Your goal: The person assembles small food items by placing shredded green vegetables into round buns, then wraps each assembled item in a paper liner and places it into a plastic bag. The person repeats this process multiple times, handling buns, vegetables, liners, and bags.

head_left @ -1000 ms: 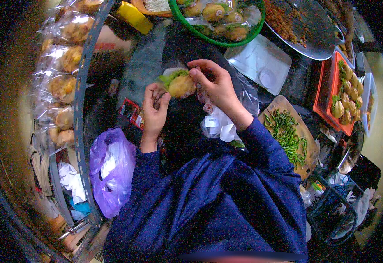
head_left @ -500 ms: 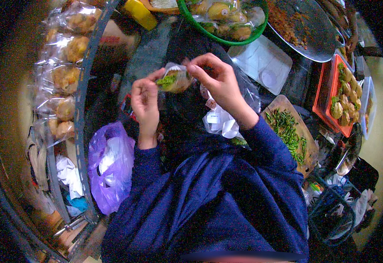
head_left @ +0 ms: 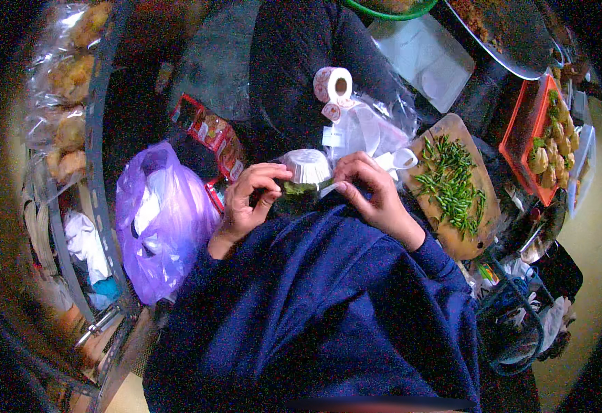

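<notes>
- Two hands meet close in front of the chest in the head view, both coming out of dark blue sleeves.
- Left hand [head_left: 249, 199]: fingers curled, thumb and fingertips pinching the left edge of a small clear-wrapped packet [head_left: 305, 177].
- Right hand [head_left: 373, 193]: fingers bent, fingertips pinching the packet's right edge, where clear wrap sticks out.
- Packet: white fluted paper cup on top, something green below it under clear film; held in the air between the two hands, just above the blue sleeves, not resting on the surface.
- Behind the packet, on dark cloth: a roll of patterned tape [head_left: 333, 84] standing on its side, and just below it a heap of clear plastic bags [head_left: 370, 127].
- Right of the right hand: wooden cutting board [head_left: 456, 237] carrying a spread of green chillies [head_left: 449, 182]; the board sits near the hand, apart from it.
- Further right: orange tray [head_left: 521, 138] with a row of wrapped snack pieces, edge partly out of sight.
- Top right: white rectangular lid or tray [head_left: 421, 58], beside a large metal pan [head_left: 507, 41].
- Left of the left hand: purple plastic bag [head_left: 163, 220] with white content inside, near but not touching the hand.
- Far left: wire rack [head_left: 98, 131] holding bagged fried snacks [head_left: 67, 76]; detail blurred at the rim.
</notes>
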{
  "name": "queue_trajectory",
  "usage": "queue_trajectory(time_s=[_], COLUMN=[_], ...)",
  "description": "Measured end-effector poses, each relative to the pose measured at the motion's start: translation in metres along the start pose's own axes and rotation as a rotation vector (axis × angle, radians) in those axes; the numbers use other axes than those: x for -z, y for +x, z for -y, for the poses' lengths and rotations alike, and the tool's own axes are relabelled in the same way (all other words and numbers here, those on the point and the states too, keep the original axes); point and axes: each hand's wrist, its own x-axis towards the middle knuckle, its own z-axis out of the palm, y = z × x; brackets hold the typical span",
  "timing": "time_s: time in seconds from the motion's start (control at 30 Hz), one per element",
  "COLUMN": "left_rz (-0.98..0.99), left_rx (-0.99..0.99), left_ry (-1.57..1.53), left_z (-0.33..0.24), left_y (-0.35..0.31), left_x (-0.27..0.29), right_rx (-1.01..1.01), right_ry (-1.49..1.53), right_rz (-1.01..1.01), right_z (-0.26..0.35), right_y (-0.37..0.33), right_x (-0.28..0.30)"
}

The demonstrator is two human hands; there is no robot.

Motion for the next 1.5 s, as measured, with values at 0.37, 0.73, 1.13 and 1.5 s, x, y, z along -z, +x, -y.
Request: queue_trajectory(time_s=[0.37,0.73,1.13,1.5], left_rz=[0.07,-0.024,-0.073,-0.057], left_rx=[-0.094,0.096,0.355,0.656], left_ry=[0.212,0.206,0.028,-0.092], left_z=[-0.005,-0.008,-0.002,-0.002], left_y=[-0.004,-0.018,-0.023,-0.025], left_x=[0.003,-0.001,-0.006,-0.009], right_rx=[0.093,-0.004,-0.158,-0.208], right_ry=[-0.071,-0.075,-0.119,-0.125], right_rz=[0.015,0.008,-0.103,-0.096], right_z=[0.0,-0.007,-0.006,-0.012], right_y=[-0.005,0.0,0.004,0.003], right_x=[0.0,0.006,-0.011,-0.016])
